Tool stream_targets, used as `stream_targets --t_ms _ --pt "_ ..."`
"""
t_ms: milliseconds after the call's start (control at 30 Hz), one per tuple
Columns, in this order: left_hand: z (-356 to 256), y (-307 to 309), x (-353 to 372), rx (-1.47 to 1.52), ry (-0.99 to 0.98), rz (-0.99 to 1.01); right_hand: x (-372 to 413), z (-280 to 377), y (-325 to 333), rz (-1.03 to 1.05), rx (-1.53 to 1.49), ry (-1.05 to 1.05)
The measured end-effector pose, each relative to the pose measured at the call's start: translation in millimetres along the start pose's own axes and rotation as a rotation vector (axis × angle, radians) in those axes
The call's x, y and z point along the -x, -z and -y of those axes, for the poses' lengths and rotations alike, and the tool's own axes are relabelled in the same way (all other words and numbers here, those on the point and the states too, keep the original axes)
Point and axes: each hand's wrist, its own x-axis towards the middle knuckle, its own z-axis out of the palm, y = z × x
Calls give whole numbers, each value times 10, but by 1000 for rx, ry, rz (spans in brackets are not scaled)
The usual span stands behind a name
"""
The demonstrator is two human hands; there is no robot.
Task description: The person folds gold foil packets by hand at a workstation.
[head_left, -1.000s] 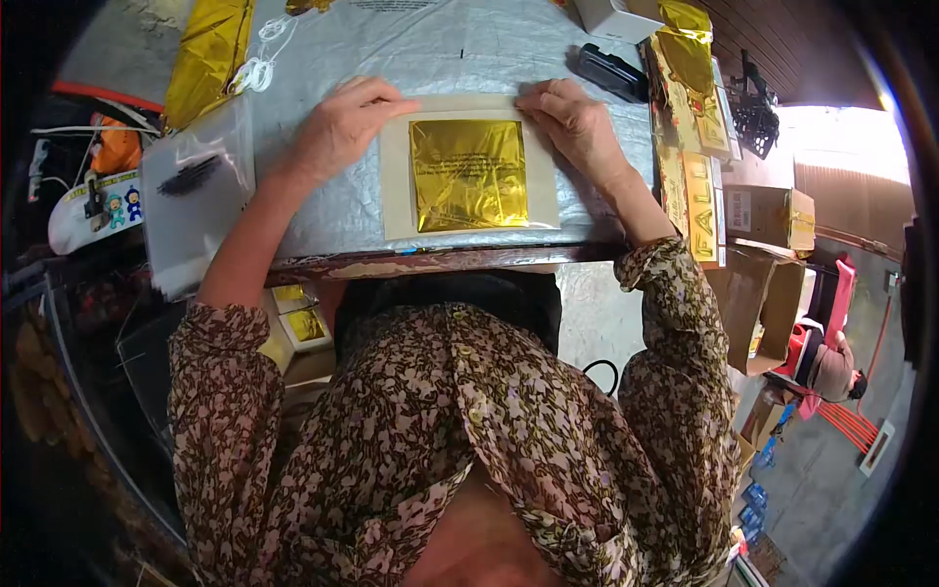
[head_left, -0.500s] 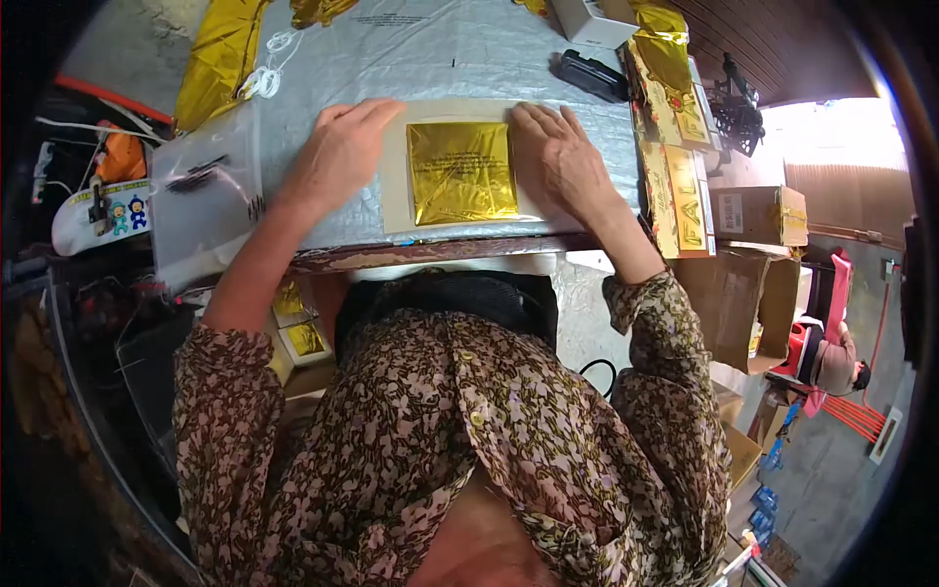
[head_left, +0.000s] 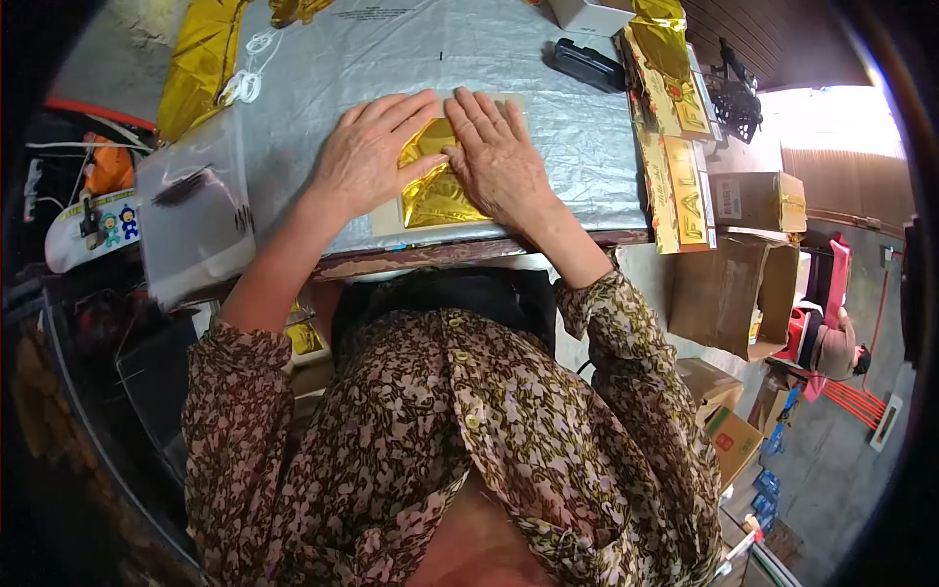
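Observation:
A square of shiny gold plastic film, printed with small dark text a moment earlier, lies flat on a pale beige sheet near the table's front edge. My left hand rests palm down over its left part, fingers stretched toward the far side. Beside it, my right hand lies flat across the right part, with its fingers extended. The two thumbs nearly meet over the middle of the film. Both hands cover much of the film and sheet, and neither grips anything.
At the left lies a clear plastic bag with thin black pieces, below white string. A black case and printed cartons are at the right. Cardboard boxes and a person appear beyond.
Both hands have moved inward from the sheet's sides onto the gold film. They now lie close together and hide its printed text.

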Motion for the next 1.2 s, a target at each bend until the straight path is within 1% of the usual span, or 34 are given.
stream_targets --t_ms 33,100,267,467,533,567,633,667,733,867,1033,1100,1200 --pt "-5 -11 4 -8 7 -39 6 2 29 7 -1 -4" --pt "-7 -1 14 -6 19 -22 16 -4 78 17 26 -23" --pt "23 -11 19 34 49 -11 175 -290 212 85 107 -55" --pt "30 -31 40 54 53 -37 290 -383 295 73 98 -80" --pt "24 -27 39 42 53 -27 226 -332 381 133 218 -96" --pt "36 -25 36 34 55 -36 134 -311 419 124 220 -89" --pt "23 -47 49 20 45 -26 -34 -222 436 45 195 -4" --pt "24 -50 44 21 44 -25 -91 -155 379 -30 84 84" --pt "25 -44 39 10 45 -13 -150 -140 199 71 -25 109" --pt "34 -24 55 43 72 15 -87 -307 164 85 -28 139" --pt "270 83 182 74 -12 -2 -47 -503 228 118 -6 156" --pt "404 78 324 61 5 -15 36 -576 232 87 10 146" --pt "492 103 490 60 33 -39 169 -626 275 97 2 121"
